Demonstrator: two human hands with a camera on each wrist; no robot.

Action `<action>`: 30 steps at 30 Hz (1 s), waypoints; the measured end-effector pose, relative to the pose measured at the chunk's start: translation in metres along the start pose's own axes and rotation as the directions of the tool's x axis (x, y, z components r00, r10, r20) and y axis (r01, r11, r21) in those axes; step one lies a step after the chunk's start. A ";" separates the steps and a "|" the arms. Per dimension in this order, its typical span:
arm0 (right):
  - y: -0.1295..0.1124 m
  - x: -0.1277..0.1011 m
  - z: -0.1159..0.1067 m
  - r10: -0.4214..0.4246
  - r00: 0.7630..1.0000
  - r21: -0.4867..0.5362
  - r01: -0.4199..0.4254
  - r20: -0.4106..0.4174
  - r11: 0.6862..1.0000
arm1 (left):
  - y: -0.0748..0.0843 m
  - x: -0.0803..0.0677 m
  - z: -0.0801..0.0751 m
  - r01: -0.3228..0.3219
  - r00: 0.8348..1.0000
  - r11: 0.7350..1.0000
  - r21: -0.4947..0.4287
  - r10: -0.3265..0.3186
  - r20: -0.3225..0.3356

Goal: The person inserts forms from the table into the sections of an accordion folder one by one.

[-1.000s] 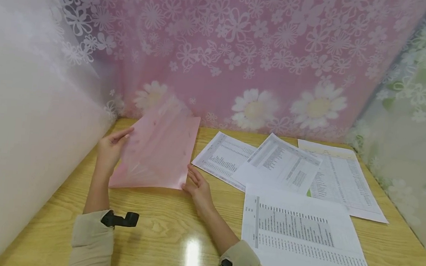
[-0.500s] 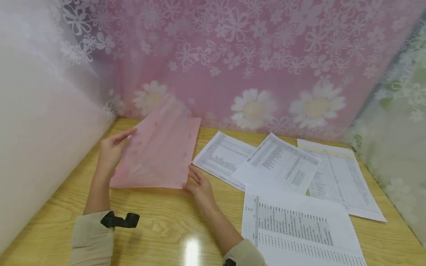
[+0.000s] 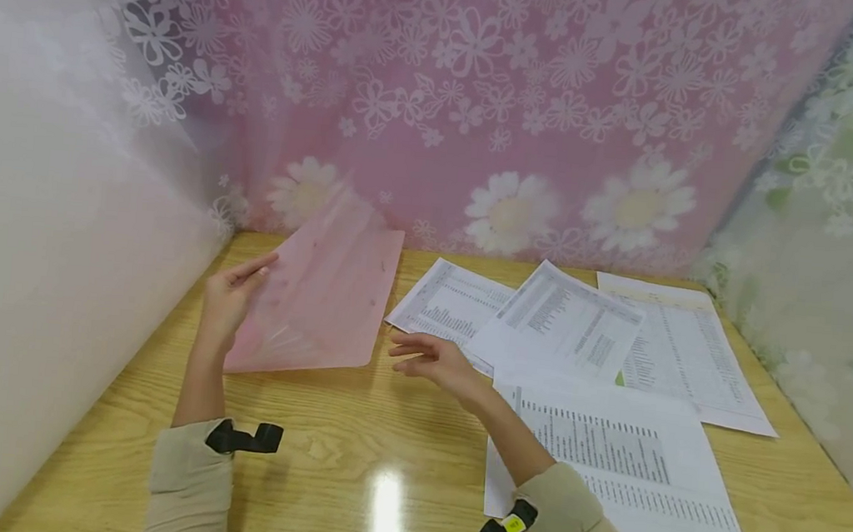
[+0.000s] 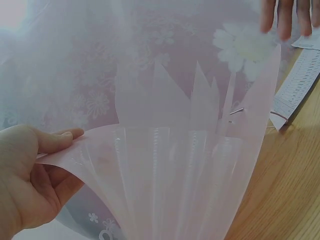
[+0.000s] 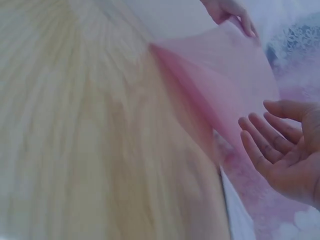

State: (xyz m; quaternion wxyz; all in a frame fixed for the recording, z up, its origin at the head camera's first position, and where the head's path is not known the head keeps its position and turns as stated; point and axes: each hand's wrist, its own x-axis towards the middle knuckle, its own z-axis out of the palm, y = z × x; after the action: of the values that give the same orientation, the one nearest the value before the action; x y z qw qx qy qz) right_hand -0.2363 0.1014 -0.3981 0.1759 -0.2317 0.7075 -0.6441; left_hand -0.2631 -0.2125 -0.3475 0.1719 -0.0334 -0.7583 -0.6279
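A translucent pink plastic folder [image 3: 327, 292] stands at the left of the table, its left side lifted. My left hand [image 3: 224, 300] pinches that side's edge between thumb and fingers. In the left wrist view, several thin inner dividers [image 4: 182, 95] fan out behind the folder's front sheet. Just off the folder's lower right corner hovers my right hand [image 3: 441, 363], fingers extended and holding nothing. Seen from the right wrist, this hand [image 5: 292, 155] has its fingers spread and loosely bent, in front of the pink sheet.
Several printed paper sheets [image 3: 623, 448] overlap on the right half of the wooden table [image 3: 320, 466]. A flowered pink curtain [image 3: 438, 117] rises behind the table's far edge. White sheeting [image 3: 72, 188] borders the left side, and a flowered curtain [image 3: 832, 273] the right.
My right hand has let go of the folder's lower right corner and moved to the right, its fingers straightening. The left hand keeps its grip and has shifted slightly right.
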 end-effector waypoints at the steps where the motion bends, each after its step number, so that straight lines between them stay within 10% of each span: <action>1: -0.003 -0.004 -0.008 0.002 1.000 -0.038 -0.001 0.009 0.999 | 0.000 0.000 0.000 -0.002 1.000 1.000 0.002 0.002 0.000; 19: 0.010 -0.104 -0.165 0.083 0.975 -0.450 -0.170 -0.206 0.877 | 0.000 0.001 0.000 -0.022 0.999 1.000 -0.004 0.022 0.037; 30: 0.033 -0.141 -0.221 0.119 0.969 -0.538 -0.221 -0.219 0.814 | 0.000 0.000 -0.003 -0.051 0.998 0.999 -0.014 0.052 0.045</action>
State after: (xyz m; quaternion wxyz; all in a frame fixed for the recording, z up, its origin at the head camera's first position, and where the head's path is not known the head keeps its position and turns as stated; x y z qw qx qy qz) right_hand -0.2433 0.3656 -0.4134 0.0948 -0.1512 0.8950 -0.4087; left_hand -0.2622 -0.2158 -0.3473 0.1705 -0.0685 -0.7569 -0.6272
